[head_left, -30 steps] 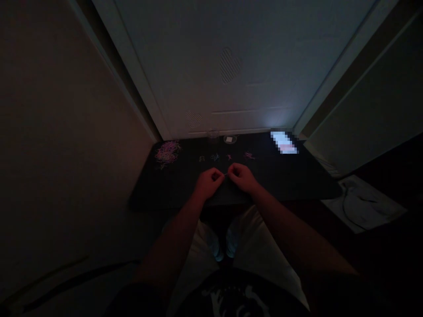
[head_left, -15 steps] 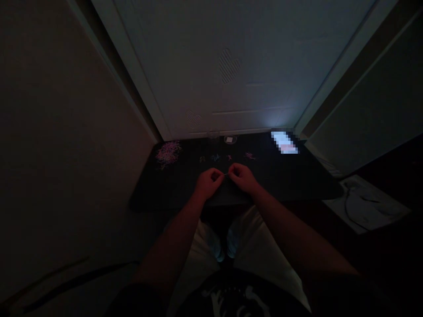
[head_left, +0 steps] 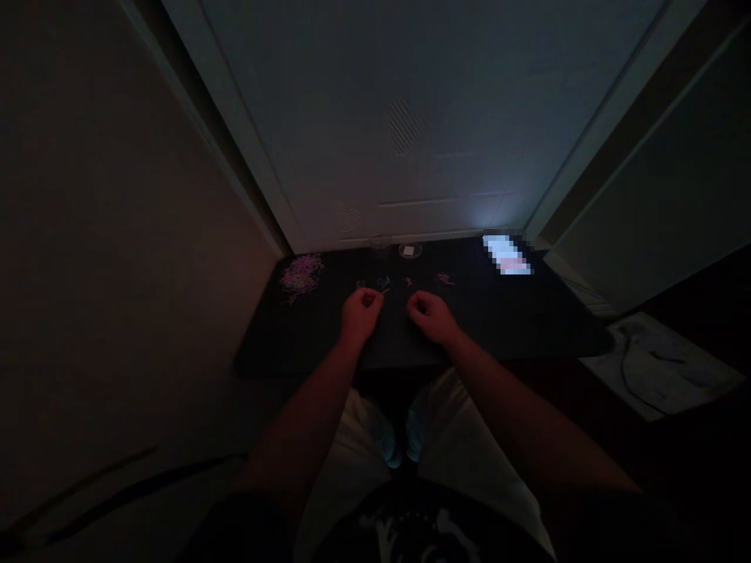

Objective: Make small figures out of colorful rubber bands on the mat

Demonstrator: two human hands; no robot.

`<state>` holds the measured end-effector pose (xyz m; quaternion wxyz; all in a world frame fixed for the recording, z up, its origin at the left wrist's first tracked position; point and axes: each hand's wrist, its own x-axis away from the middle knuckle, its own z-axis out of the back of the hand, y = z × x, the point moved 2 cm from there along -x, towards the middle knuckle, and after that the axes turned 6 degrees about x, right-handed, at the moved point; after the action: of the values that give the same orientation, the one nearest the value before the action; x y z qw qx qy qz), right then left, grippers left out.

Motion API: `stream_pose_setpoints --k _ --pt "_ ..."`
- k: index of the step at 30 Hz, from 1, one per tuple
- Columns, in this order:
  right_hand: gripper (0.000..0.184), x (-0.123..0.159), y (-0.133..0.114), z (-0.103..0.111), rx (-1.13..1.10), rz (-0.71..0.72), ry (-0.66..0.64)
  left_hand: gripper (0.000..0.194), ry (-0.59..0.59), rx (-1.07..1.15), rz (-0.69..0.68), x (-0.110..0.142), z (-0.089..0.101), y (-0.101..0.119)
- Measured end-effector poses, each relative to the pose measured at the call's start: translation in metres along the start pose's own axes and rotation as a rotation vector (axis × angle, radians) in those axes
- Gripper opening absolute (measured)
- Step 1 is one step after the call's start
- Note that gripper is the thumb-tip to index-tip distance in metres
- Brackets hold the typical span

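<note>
My left hand (head_left: 362,314) is closed in a pinch over the dark table. A small thin pale piece (head_left: 385,292) sticks out from its fingertips; its exact kind is too dim to make out. My right hand (head_left: 431,314) is a little apart to the right, its thumb and fingers pressed together, and whatever it may hold is hidden. Just beyond the hands lie small groups of thin pieces: a pale bluish group (head_left: 383,281), a dim group (head_left: 361,284) partly behind my left hand, a pink group (head_left: 408,281) and a larger pink group (head_left: 444,278).
A big heap of thin pink and purple pieces (head_left: 302,275) lies at the left of the black table (head_left: 498,328). A clear cup (head_left: 381,245) and a round clear container with a white square (head_left: 409,251) stand at the back. A lit, blurred-out screen (head_left: 507,254) glows at right.
My hands have drawn apart. The left moved left and forward with the thin pale piece, which was between both hands before. The right hand has barely moved.
</note>
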<state>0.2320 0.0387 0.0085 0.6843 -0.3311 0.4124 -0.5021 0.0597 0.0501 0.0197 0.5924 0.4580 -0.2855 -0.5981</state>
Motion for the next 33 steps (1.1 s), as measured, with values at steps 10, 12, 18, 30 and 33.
stream_pose_setpoints --k 10,12,18,30,33 --pt "0.004 0.001 -0.004 0.002 0.031 -0.007 0.004 0.024 -0.005 -0.472 0.217 -0.054 0.033 -0.024" --pt "0.004 0.002 -0.005 0.002 0.029 -0.009 0.012 0.024 -0.066 -0.526 0.214 -0.058 0.034 -0.023" --pt "0.005 0.002 -0.002 0.001 -0.011 0.000 -0.004 0.034 -0.102 -0.615 0.220 -0.067 0.043 -0.019" --pt "0.005 0.001 0.002 0.000 -0.030 0.001 0.000 0.042 -0.257 -0.939 0.121 -0.081 0.020 0.004" --pt "0.005 0.001 0.002 0.000 -0.019 0.005 -0.006 0.029 -0.214 -0.825 0.135 -0.085 0.019 0.002"
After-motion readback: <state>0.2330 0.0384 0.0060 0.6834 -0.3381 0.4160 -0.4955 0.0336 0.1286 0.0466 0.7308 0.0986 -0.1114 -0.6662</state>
